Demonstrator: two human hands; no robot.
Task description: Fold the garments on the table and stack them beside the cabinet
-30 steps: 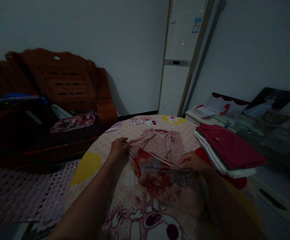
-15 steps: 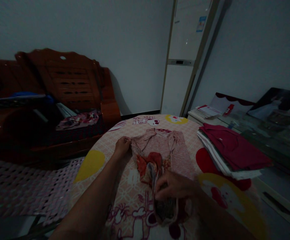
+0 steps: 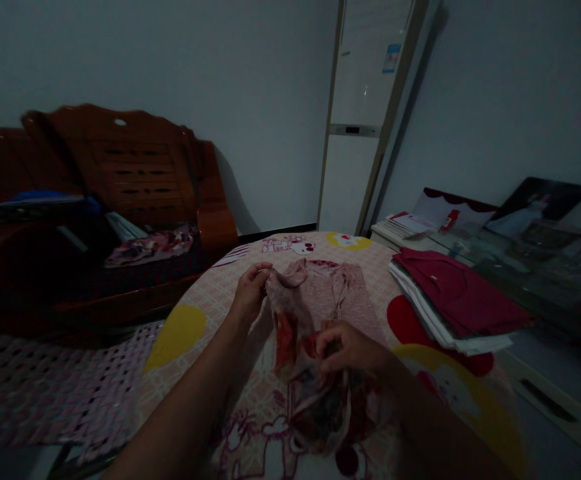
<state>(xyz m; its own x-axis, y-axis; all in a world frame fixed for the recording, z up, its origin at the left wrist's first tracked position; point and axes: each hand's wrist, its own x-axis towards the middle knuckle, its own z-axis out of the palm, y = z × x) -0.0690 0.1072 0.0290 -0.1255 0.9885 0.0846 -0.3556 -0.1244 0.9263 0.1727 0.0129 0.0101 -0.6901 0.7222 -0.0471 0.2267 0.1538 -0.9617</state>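
A pale pink garment [image 3: 320, 293], like a top with a patterned orange-red and dark front, lies partly bunched on the round table. My left hand [image 3: 251, 292] pinches its left shoulder edge and holds that part slightly raised. Over the lower front, my right hand [image 3: 347, 347] is closed on the patterned fabric, with the fingers curled toward the left. The bottom of the garment hangs in loose folds near me, blurred and dim. My right forearm hides part of its right side.
A patterned tablecloth [image 3: 180, 333] covers the table. Folded clothes [image 3: 460, 290], maroon on top, are stacked at the right. Beyond them is a glass-topped cabinet with papers [image 3: 410, 225]. A wooden sofa [image 3: 135, 180] stands at left, a tall white air conditioner [image 3: 353, 173] behind.
My left hand has lifted the garment's shoulder edge a little. My right hand has moved up and pulled the patterned front, changing its folds. The view has shifted slightly.
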